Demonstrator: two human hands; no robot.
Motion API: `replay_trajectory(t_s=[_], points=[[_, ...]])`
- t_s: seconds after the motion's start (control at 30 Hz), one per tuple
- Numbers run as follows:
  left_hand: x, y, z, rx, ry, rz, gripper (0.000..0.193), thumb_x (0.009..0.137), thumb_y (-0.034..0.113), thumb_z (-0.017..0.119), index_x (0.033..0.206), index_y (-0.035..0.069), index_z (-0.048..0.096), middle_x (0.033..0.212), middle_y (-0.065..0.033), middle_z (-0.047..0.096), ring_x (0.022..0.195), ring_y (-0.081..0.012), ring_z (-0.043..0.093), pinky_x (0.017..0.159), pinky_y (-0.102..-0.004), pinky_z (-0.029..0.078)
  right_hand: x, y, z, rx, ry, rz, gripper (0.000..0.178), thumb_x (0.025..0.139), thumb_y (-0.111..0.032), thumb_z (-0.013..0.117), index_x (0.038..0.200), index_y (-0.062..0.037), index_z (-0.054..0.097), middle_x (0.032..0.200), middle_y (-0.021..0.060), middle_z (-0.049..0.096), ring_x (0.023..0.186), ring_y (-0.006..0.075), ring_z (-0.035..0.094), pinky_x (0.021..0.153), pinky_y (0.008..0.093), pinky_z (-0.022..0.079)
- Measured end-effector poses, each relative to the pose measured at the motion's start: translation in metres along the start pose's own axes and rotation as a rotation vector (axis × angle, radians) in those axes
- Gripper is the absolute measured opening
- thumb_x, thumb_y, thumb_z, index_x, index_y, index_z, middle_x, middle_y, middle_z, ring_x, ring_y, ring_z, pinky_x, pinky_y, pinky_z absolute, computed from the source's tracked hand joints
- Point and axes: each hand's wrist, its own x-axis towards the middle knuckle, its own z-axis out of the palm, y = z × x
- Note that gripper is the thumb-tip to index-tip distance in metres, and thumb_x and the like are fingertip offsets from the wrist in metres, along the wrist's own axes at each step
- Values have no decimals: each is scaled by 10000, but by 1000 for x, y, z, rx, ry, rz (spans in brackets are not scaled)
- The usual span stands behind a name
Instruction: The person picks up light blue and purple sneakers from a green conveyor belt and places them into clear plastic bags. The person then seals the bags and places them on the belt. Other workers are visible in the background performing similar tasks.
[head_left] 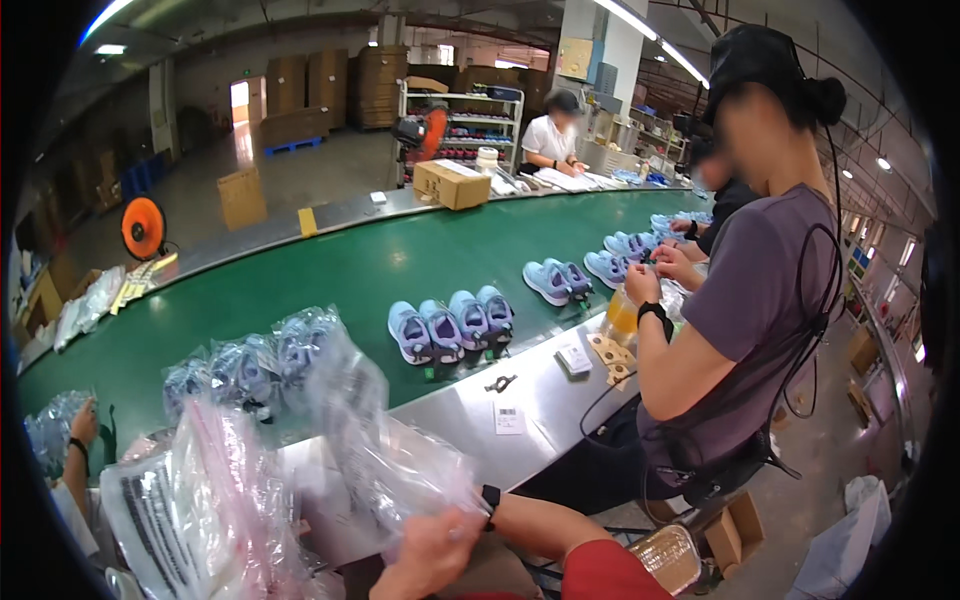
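Note:
A clear plastic bag [375,425] stretches up from my hands over the bench edge, smeared by motion. My left hand [428,555] is closed on its near end. My right hand [472,500], with a black band at the wrist, meets the left at the bag; plastic and the left hand hide its fingers. Left of them lies a pile of clear bags with pinkish edges [220,490]. Behind the raised bag, bagged light-blue shoes [240,368] sit on the green conveyor belt [260,300]. Unbagged light-blue and lavender shoes [450,325] stand further right.
A metal ledge [470,430] carries a paper label [508,418], a small white box [574,360] and tan cards [608,352]. A co-worker in purple [760,270] stands at right. Another person's hand [84,424] touches bagged shoes at far left. A carton [452,184] sits across the belt.

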Motion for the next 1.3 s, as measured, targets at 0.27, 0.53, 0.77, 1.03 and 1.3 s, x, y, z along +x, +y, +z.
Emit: replay_trajectory(t_s=[0.27, 0.53, 0.77, 1.03, 1.3], points=[[-11, -25, -34, 291, 216, -279, 82, 796, 151, 664, 787, 87, 614, 544, -93, 546, 469, -318, 534, 449, -399, 396, 57, -24, -25, -277, -456, 65, 389, 820, -209, 563, 1150, -8, 513, 977, 223, 602, 855, 385, 589, 765, 403, 484], [14, -76, -53, -231, 865, -679, 177, 882, 109, 628, 763, 5, 547, 624, 61, 454, 580, -24, 359, 488, -230, 263, 72, -14, -105, 952, -440, 455, 233, 897, -227, 541, 960, -17, 618, 798, 99, 656, 654, 191, 631, 612, 325, 506], [34, -80, -37, -354, 931, -774, 205, 896, 171, 622, 773, 15, 570, 678, 59, 478, 627, -22, 371, 549, -212, 273, 97, 153, -94, -439, -75, 483, 458, 815, -483, 605, 1087, -115, 629, 926, 148, 657, 894, 244, 635, 720, 438, 498], [33, -82, -34, -370, 973, -907, 205, 897, 180, 624, 770, 25, 575, 653, 68, 451, 595, -15, 359, 528, -197, 258, 97, 196, -19, -763, -203, 641, 402, 711, -541, 610, 879, -187, 698, 886, 134, 637, 877, 277, 625, 738, 423, 442], [62, -76, -33, -657, 1040, -853, 159, 917, 163, 587, 798, 61, 613, 629, 116, 408, 539, 12, 312, 473, -193, 202, 37, 117, -138, 904, 473, 533, 420, 865, -246, 585, 1174, 37, 554, 1029, 86, 644, 888, 147, 606, 744, 280, 494]])
